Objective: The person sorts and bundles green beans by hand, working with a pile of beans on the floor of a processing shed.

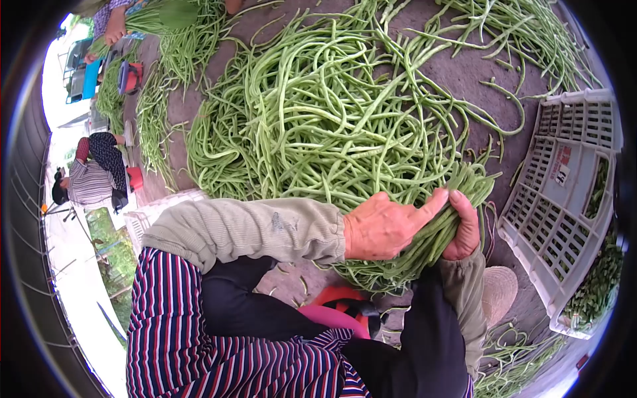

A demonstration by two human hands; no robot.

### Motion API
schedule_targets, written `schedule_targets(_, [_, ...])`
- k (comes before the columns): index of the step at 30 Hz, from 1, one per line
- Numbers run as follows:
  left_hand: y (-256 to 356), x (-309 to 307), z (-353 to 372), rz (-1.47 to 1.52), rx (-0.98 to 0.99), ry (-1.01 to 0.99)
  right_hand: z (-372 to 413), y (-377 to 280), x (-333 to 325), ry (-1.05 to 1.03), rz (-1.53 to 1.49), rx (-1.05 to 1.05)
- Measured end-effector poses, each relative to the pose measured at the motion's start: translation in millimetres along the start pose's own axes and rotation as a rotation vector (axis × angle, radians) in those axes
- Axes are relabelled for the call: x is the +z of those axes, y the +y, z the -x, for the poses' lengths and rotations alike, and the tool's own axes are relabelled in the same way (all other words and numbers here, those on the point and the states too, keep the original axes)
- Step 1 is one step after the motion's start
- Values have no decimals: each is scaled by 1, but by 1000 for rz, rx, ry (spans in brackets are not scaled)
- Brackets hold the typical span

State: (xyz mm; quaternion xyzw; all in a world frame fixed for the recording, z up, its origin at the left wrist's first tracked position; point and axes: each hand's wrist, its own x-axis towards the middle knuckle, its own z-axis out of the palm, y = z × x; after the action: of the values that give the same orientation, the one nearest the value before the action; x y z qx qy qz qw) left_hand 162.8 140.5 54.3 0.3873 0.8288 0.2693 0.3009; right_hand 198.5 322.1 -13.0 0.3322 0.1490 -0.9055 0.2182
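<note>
A big heap of long green beans (318,113) lies on the floor in front of me. My right hand (462,225) is wrapped round one side of a bundle of long beans (434,235), its thumb up near the bean ends. My left hand (385,225) lies against the bundle's other side, its index finger stretched toward the thumb of my right hand and its other fingers curled. Whether those curled fingers hold any beans is hidden. The bundle's lower part hangs over my lap.
A white plastic crate (561,192) stands tilted at the right, leaves behind it. More beans (521,33) lie at the top right. A seated person (96,172) is at the left. Another person's hand (115,25) holds beans at the top left, near a red stool (131,77).
</note>
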Motion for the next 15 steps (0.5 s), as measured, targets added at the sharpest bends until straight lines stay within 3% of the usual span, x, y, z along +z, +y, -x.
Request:
schedule_targets(3, [-1, 5, 24, 129, 139, 55, 7, 1, 5, 5, 24, -42])
schedule_targets(5, [0, 12, 42, 286, 33, -19, 12, 2, 6, -33, 101, -118])
schedule_targets(7, [2, 7, 50, 996, -371, -209, 15, 2, 3, -9, 95, -118])
schedule_targets(9, [-12, 7, 60, 1308, -792, -429, 14, -1, -9, -73, -33, -109])
schedule_targets(11, [-24, 6, 66, 1144, -840, -552, 15, 0, -8, -118, -21, -131])
schedule_targets(13, [-52, -3, 51, 750, -369, -641, 13, -2, -2, -184, 44, -130])
schedule_targets(14, [-60, -11, 41, 750, -340, -542, 11, -2, -1, -174, 59, -137])
schedule_targets(15, [-55, -25, 21, 540, -430, -437, 9, -3, 1, -172, 60, -140])
